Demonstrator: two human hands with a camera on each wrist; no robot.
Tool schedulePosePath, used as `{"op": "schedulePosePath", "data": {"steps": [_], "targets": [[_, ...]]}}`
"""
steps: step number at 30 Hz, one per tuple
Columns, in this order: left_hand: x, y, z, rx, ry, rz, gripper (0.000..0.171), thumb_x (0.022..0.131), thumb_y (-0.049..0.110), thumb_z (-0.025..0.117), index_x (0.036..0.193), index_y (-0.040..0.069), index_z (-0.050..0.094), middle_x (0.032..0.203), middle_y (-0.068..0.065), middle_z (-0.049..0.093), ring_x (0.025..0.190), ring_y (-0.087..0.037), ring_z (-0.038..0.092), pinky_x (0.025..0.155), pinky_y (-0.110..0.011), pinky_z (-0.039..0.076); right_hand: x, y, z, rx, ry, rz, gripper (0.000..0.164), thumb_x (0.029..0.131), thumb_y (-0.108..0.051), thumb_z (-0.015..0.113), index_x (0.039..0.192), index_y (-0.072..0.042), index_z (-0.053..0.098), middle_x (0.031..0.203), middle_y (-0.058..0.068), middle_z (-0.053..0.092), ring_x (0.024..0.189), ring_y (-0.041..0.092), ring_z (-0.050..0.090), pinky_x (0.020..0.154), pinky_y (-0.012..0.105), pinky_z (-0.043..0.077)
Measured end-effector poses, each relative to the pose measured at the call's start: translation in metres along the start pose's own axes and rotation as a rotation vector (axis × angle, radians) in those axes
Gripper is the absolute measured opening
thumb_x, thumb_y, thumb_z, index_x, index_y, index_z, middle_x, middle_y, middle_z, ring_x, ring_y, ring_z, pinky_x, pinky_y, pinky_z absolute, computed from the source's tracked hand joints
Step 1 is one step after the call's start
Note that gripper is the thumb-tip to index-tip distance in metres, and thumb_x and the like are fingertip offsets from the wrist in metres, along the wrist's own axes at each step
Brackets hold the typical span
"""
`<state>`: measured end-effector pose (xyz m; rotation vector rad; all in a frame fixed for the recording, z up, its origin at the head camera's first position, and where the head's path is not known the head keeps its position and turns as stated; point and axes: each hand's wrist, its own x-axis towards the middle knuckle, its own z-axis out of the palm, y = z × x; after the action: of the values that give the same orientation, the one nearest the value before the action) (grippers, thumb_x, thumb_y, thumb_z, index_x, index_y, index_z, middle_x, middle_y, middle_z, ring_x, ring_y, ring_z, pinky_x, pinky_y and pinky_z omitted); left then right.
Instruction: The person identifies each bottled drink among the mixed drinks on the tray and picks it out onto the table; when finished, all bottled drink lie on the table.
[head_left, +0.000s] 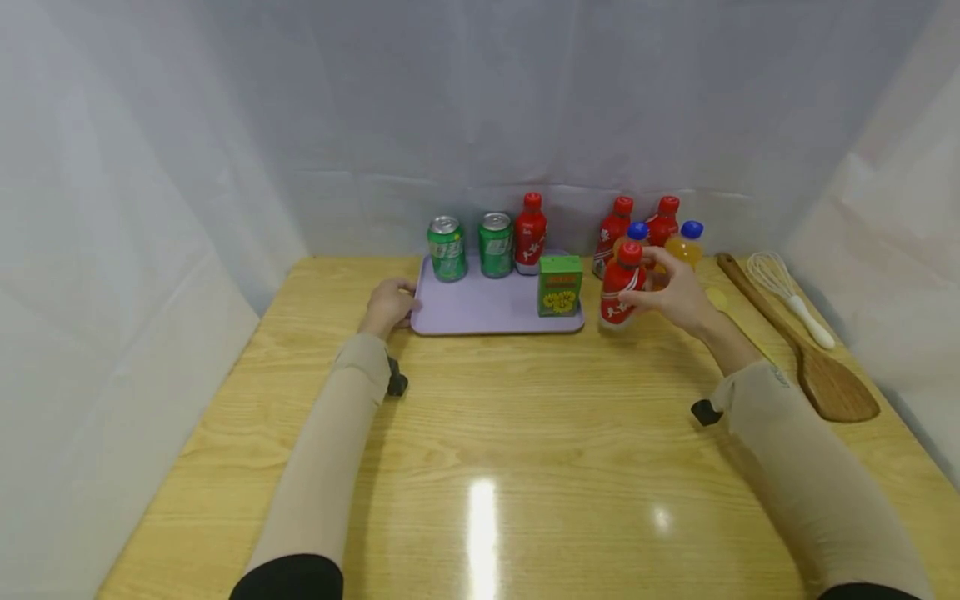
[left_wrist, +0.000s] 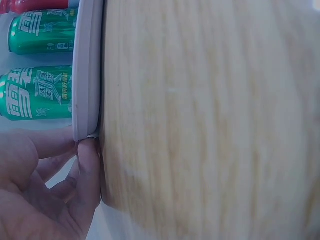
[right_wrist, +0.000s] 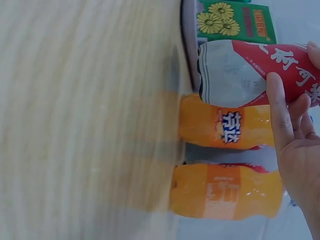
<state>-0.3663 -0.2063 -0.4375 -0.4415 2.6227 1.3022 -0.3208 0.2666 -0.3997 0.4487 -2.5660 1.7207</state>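
Observation:
My right hand (head_left: 678, 292) grips a red-labelled cola bottle (head_left: 619, 293) with a red cap between thumb and fingers, just off the tray's right end. In the right wrist view the bottle's clear base (right_wrist: 220, 72) hangs over the table surface. At the left end of the lilac tray (head_left: 472, 312), my left hand (head_left: 388, 307) pinches the rim (left_wrist: 86, 75) between thumb and fingers. On the tray stand two green soda cans (head_left: 447, 254) and a red cola bottle (head_left: 531, 237) along the back. A green drink carton (head_left: 560, 287) with yellow flowers is at the front right corner.
Behind my right hand stand two more red cola bottles (head_left: 611, 237) and two orange soda bottles (right_wrist: 225, 192) with blue caps. To the right lie a wooden spatula (head_left: 832, 383), a whisk (head_left: 795, 300) and a yellow utensil (head_left: 717, 300). A pale curtain (head_left: 375, 108) hangs behind the table.

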Motion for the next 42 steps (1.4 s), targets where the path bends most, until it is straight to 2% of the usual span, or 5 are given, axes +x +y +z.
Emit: {"op": "schedulePosePath", "data": {"steps": [8,22,27,33,42], "targets": [[-0.005,0.002,0.0,-0.011,-0.005,0.012,0.044,0.102,0.007,0.063,0.145,0.007,0.058,0.141,-0.02,0.061,0.107,-0.023,0.064,0.07,-0.02,0.057,-0.001,0.013,-0.002,-0.074,0.024,-0.014,0.056,0.088,-0.011,0.084,0.138,-0.012,0.058,0.109,-0.008,0.06,0.086,0.013,0.053,0.062,0.023,0.051],[-0.007,0.003,-0.001,-0.024,-0.01,0.011,0.042,0.102,0.007,0.062,0.144,0.007,0.059,0.135,-0.02,0.064,0.106,-0.023,0.064,0.066,-0.019,0.055,-0.003,0.017,-0.007,-0.069,0.026,0.003,0.057,0.091,-0.013,0.082,0.14,-0.013,0.053,0.117,-0.011,0.057,0.077,0.009,0.061,0.063,0.027,0.059],[-0.007,0.002,-0.002,-0.031,-0.013,0.02,0.043,0.102,0.007,0.063,0.145,0.006,0.059,0.134,-0.02,0.063,0.103,-0.021,0.063,0.064,-0.016,0.054,-0.004,0.018,-0.008,-0.129,0.02,-0.011,0.06,0.094,-0.016,0.08,0.145,-0.01,0.049,0.124,-0.002,0.055,0.078,0.012,0.059,0.064,0.024,0.057],[-0.008,0.001,-0.001,-0.019,-0.009,0.029,0.045,0.102,0.009,0.063,0.146,0.006,0.058,0.138,-0.02,0.063,0.103,-0.021,0.063,0.07,-0.02,0.058,-0.002,0.016,-0.008,-0.277,0.022,-0.029,0.062,0.096,-0.027,0.077,0.147,-0.009,0.047,0.135,0.013,0.056,0.097,0.023,0.056,0.075,0.017,0.048],[-0.003,0.001,0.0,-0.02,-0.008,0.036,0.045,0.101,0.008,0.064,0.145,0.005,0.059,0.134,-0.02,0.064,0.098,-0.018,0.063,0.067,-0.018,0.057,-0.008,0.013,-0.009,-0.352,0.061,-0.052,0.062,0.093,-0.028,0.078,0.144,-0.003,0.052,0.134,0.019,0.051,0.118,0.035,0.047,0.095,0.043,0.04]]}}
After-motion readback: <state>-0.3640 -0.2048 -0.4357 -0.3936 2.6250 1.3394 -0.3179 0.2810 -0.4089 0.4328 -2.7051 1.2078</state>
